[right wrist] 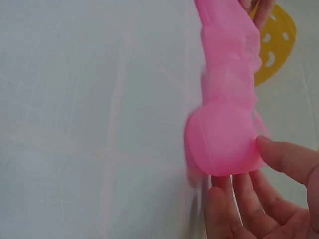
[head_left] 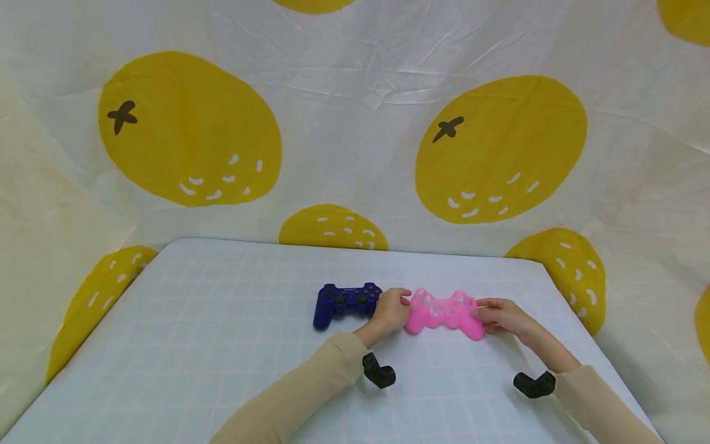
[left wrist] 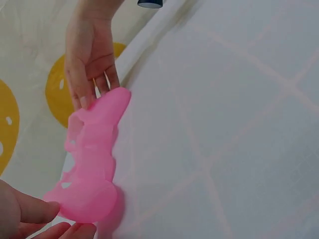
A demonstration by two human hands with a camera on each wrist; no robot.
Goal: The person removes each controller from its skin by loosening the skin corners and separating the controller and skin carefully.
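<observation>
A pink silicone controller cover (head_left: 442,312), with cut-out holes along its top, spans between my two hands just over the table. My left hand (head_left: 392,309) pinches its left end between thumb and fingers. At the other end my right hand (head_left: 503,317) grips the right handle, thumb on top and fingers beneath, as the right wrist view shows on the cover (right wrist: 224,134). Just left of my left hand lies a dark blue game controller (head_left: 345,303), its right end partly hidden behind that hand.
The table (head_left: 194,345) has a pale cloth with a faint grid. Behind it hangs a white curtain (head_left: 344,123) printed with yellow fruit. Black wrist devices, left (head_left: 379,371) and right (head_left: 535,385), sit at both sleeves.
</observation>
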